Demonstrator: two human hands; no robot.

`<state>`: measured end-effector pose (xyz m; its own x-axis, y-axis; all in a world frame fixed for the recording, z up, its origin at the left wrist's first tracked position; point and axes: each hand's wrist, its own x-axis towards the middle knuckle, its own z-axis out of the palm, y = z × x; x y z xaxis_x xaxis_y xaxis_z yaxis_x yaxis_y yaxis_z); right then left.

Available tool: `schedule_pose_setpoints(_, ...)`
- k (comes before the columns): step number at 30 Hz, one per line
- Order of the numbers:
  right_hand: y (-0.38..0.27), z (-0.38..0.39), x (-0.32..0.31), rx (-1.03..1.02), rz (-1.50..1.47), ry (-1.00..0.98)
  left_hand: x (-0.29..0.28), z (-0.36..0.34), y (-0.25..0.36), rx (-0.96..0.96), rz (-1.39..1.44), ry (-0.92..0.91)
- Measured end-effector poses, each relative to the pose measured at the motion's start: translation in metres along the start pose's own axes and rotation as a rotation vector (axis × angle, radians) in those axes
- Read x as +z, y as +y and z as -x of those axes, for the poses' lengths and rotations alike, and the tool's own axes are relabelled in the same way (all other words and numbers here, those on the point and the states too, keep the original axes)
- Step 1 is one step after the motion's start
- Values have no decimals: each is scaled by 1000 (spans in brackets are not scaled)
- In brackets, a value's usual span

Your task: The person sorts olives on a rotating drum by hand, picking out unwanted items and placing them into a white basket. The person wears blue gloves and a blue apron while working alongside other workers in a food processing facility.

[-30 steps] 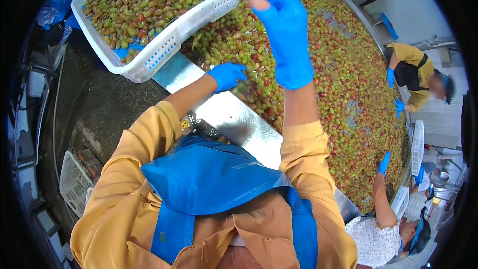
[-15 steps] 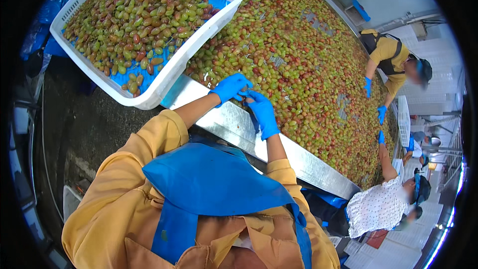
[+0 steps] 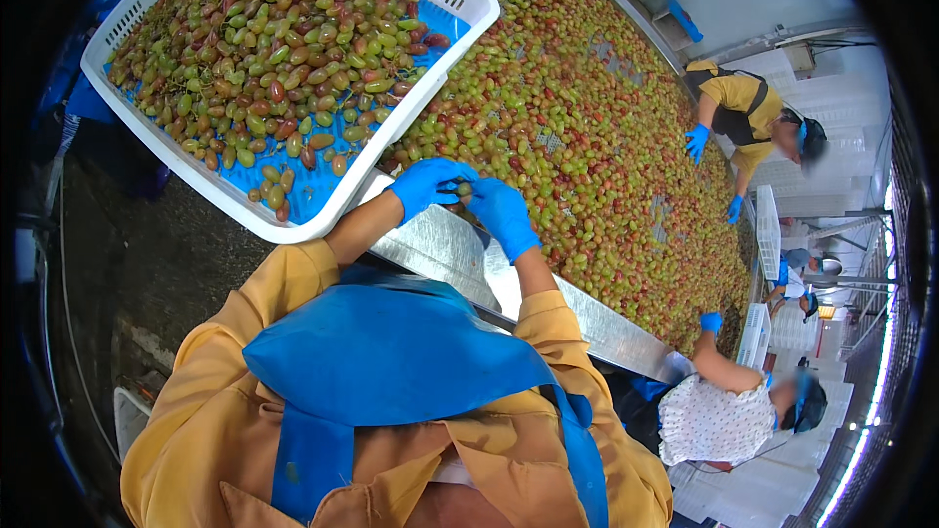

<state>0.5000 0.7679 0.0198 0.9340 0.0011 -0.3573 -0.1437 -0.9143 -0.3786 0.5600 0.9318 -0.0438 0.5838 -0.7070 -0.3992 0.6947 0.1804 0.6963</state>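
Both of my hands wear blue gloves and meet above the near metal edge of a table spread with red-and-green grapes (image 3: 587,156). My left hand (image 3: 430,188) is closed, its fingertips bent toward the right hand. My right hand (image 3: 503,217) is closed too, thumb and fingers pinched together. Between the fingertips a small grape (image 3: 463,192) shows, partly hidden by the gloves; I cannot tell whether there is more than one. Just left of my hands stands a white plastic crate (image 3: 337,205) with a blue liner, heaped with loose grapes (image 3: 284,49).
A shiny metal rim (image 3: 440,249) runs along the table's near side. Across the table a person in a yellow top (image 3: 748,103) reaches over the grapes. At the right a person in a white dotted top (image 3: 719,420) works, near white crates (image 3: 768,230). Wet dark floor (image 3: 147,244) lies at left.
My view has shifted slightly, and my hands stay together at the table edge with fingers pinched. The dotted-top person has drawn an arm back; the yellow-top person's hands have moved.
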Motion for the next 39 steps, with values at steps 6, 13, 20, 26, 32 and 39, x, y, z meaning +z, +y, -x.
schedule_pose_setpoints(6,47,-66,-21,21,69,198,-19,28,5,125,126,155)
schedule_pose_setpoints(13,66,-147,9,-198,246,231,-20,28,2,108,-265,-9)
schedule_pose_setpoints(20,63,-161,-47,98,-356,264,-24,26,6,136,-266,2)
schedule_pose_setpoints(26,-56,-130,-143,-725,-1194,272,77,63,108,347,215,-105)
schedule_pose_setpoints(32,-26,-181,-6,-547,-41,35,63,82,150,474,1060,-546)
schedule_pose_setpoints(39,87,-113,38,-296,5,280,16,91,104,461,168,-115)
